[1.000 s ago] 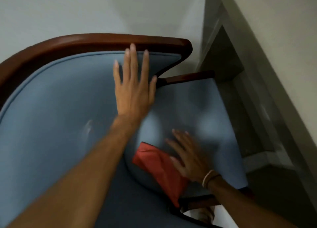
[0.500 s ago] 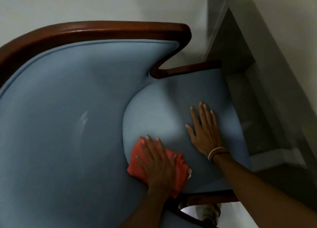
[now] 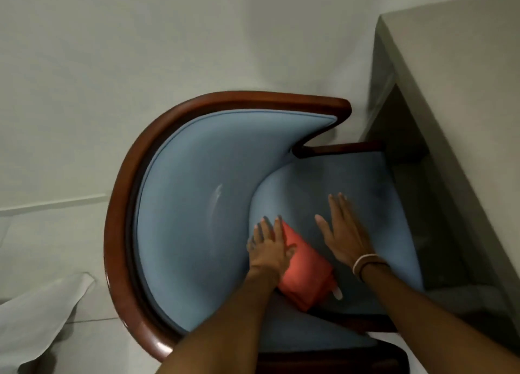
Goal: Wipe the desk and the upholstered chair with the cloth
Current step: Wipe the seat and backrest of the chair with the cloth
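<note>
Head view: I look straight down into the upholstered chair [image 3: 197,218], which is pushed partly under the desk [image 3: 455,97] at right.
Cloth: red cloth [image 3: 306,275] lies folded on the blue seat cushion [image 3: 351,182], near its rear curve where seat meets backrest.
Left hand: left hand [image 3: 270,247] lies flat, fingers spread, palm pressing the cloth's left edge; no pinch, just downward pressure.
Right hand: right hand [image 3: 343,233] rests open and flat on bare cushion just beside the cloth, holding nothing (I read it as a brace).
Cloth handling: I judge it light, soft and limp; it should bunch or unfold if pushed from one edge. Best taken with the palm over the middle of the fold, fingers wrapping the leading edge.
Cushion handling: padded fabric, likely yielding and grippy, so the cloth may drag rather than slide.
Frame: wooden rim [image 3: 121,204] looks hard and glossy; the cloth should slide easily there.
Desk: top looks stiff and smooth; I cannot tell whether it is wiped.
</note>
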A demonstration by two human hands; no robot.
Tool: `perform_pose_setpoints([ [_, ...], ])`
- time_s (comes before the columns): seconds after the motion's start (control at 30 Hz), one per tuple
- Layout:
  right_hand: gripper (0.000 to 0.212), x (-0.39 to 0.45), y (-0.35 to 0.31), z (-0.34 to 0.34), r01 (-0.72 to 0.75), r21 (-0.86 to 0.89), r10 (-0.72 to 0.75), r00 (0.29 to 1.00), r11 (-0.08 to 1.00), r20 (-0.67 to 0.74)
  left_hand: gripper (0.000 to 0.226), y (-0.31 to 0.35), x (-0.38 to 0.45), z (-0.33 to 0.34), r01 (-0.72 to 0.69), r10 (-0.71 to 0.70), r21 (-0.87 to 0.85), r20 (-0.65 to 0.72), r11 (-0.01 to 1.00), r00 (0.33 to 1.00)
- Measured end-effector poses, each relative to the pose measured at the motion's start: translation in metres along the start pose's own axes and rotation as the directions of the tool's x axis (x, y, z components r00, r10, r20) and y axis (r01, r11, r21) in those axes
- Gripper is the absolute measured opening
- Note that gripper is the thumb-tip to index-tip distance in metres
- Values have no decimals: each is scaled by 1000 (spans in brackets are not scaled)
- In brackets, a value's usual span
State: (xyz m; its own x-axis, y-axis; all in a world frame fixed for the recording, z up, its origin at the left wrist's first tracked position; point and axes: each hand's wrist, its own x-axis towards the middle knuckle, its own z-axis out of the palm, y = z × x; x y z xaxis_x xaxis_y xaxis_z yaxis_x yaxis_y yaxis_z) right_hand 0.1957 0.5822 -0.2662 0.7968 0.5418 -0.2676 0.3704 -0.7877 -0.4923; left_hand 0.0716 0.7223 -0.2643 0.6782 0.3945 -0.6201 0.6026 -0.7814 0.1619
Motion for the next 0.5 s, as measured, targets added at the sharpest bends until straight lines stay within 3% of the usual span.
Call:
perform_pose_setpoints([
  [0.07,71,-3,-3,2,-13,4,13,1000,1000,13,100,11,-1,16,145,-132,-74,158,987,979],
  [0.13,72,-7,0,8,-34,-10,35,999,999,39,115,21,4,37,204,-190,-42,226,978,955],
  [0.23,72,-14,13,21,-63,0,63,996,998,67,120,30,14,60,183,-190,89,75,979,979],
  [0.43,70,-25,25,44,-133,-10,133,988,991,73,58,38,17,47,85,-40,379,-126,921,991],
  [0.5,70,-25,21,41,-156,17,153,982,988,107,52,42,16,47,-85,98,234,-44,968,994],
])
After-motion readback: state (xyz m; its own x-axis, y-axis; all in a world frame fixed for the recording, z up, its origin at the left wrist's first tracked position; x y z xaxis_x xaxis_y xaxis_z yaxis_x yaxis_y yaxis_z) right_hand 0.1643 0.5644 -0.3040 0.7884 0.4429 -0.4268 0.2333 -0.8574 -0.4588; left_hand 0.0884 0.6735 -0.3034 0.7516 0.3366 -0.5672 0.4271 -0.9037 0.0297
